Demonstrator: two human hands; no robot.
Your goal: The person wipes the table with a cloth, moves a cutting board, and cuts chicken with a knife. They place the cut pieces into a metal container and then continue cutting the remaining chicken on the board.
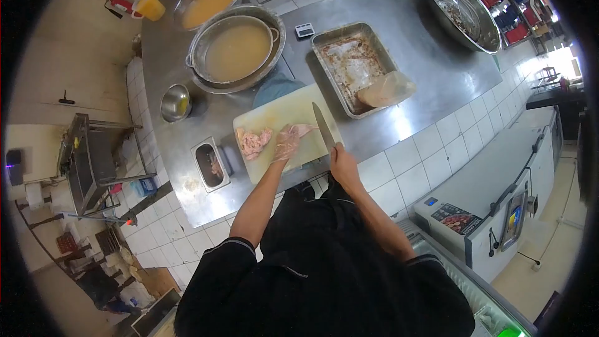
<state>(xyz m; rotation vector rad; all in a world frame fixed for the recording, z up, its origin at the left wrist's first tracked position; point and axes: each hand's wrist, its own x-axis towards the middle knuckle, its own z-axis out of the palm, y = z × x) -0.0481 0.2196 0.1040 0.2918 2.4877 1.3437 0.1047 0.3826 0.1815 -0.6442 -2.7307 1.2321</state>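
My left hand (pixel 287 142), in a clear plastic glove, is on the pale cutting board (pixel 282 111), fingers together on a piece of raw meat (pixel 304 129) that looks pale pink. My right hand (pixel 343 163) is bare and wrapped round the handle of a kitchen knife (pixel 324 126). Its long blade points away from me over the board's right side, beside the meat. A heap of cut raw meat (pixel 254 143) lies on the board left of my gloved hand. A small steel container (pixel 211 165) with some meat inside stands at the board's left.
Behind the board stand a pot of cloudy liquid (pixel 240 50), a second basin (pixel 209 1) and a blue cloth (pixel 274 92). A soiled metal tray (pixel 324 65) holding a plastic bag (pixel 387 89) is to the right. A steel bowl (pixel 175 103) stands left; a large bowl (pixel 463 14) far right.
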